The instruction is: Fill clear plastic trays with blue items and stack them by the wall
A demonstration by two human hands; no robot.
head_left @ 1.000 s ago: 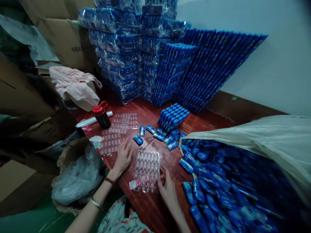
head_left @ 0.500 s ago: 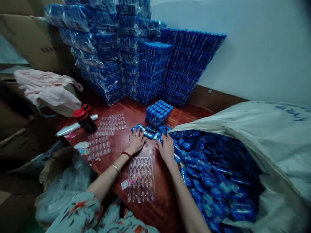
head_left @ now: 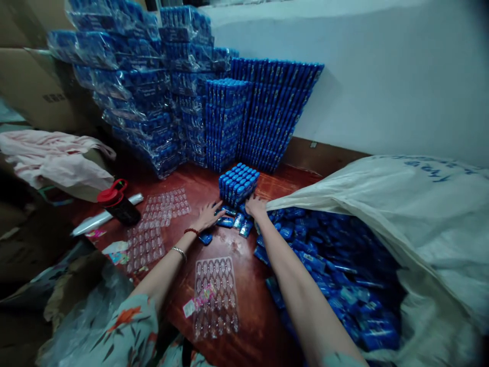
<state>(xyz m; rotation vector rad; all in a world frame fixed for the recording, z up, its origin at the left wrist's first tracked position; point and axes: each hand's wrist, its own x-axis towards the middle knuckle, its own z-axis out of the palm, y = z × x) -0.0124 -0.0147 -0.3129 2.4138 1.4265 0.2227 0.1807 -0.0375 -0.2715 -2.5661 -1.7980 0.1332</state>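
Hands apart, the left [head_left: 208, 215] and right [head_left: 255, 205] reach toward a small block of blue packs [head_left: 239, 183] on a red-brown bench [head_left: 254, 283].

Reading nothing clearly here: catching blue lettering [head_left: 430, 171] on the white sack [head_left: 382, 186], too skewed to decipher; spotting blurred dark print [head_left: 54, 98] on the cardboard box [head_left: 28, 84], and tiny, illegible marks on the blue packs [head_left: 225, 221].

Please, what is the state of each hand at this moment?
Left hand: open, fingers spread by the loose packs.
Right hand: beside the small stack; fingers partly hidden, grip cannot be told.
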